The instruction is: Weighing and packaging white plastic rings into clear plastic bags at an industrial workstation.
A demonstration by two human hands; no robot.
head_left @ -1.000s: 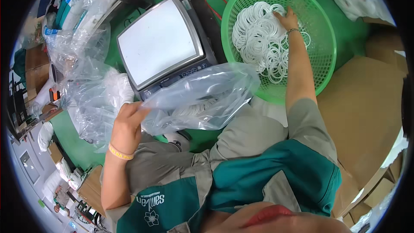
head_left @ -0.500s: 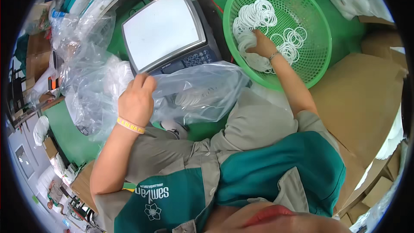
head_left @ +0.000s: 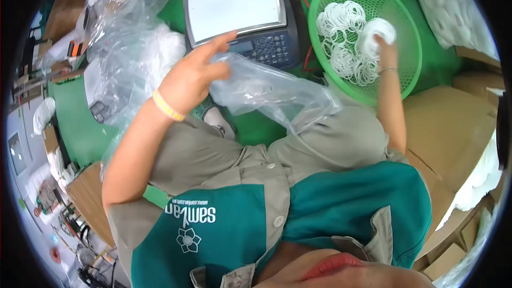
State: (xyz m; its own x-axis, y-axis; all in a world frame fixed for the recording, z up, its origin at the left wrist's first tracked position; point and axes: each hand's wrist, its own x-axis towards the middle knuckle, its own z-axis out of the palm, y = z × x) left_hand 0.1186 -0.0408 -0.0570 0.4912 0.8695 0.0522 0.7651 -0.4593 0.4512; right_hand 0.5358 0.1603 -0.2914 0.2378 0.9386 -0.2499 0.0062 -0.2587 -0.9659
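left hand (head_left: 194, 77) pinches the top of a clear plastic bag (head_left: 266, 92), one finger pointing up, just in front of the grey scale (head_left: 234, 5). the bag lies over the lap. right of the scale, the right hand (head_left: 385, 48) grabs a bunch of white rings (head_left: 346, 42) inside the green basket (head_left: 408, 77).

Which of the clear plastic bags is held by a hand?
The clear bag lying across the person's lap: the left hand grips its mouth. The other clear bags lie heaped, untouched, left of the scale.
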